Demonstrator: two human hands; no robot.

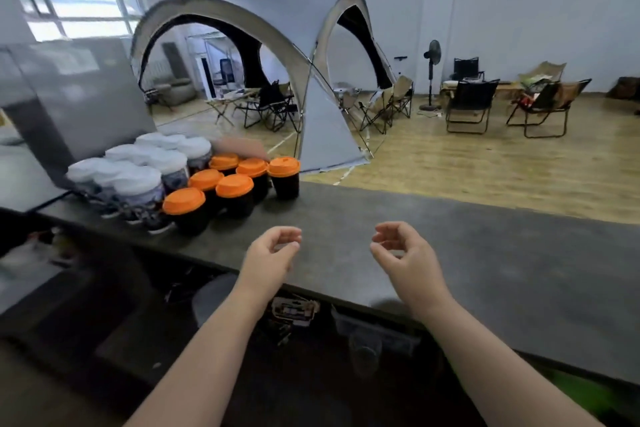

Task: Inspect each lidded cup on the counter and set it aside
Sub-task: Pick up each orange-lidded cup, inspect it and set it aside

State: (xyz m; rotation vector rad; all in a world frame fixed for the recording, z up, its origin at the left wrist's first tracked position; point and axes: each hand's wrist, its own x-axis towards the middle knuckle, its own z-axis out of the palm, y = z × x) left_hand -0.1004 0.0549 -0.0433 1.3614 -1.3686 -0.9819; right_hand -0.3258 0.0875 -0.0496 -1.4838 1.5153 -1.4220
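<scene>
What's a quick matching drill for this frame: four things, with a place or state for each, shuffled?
Things
1. orange-lidded cups
2. white-lidded cups
3. left hand
4. pedestal fan

Place or state
A. standing on the wood floor, far behind the counter
B. far left end of the counter
C. fingers loosely curled, holding nothing
D. dark bodies, clustered just right of the white-lidded group

Pairs: 1-D, 2-B, 3-C, 4-A
</scene>
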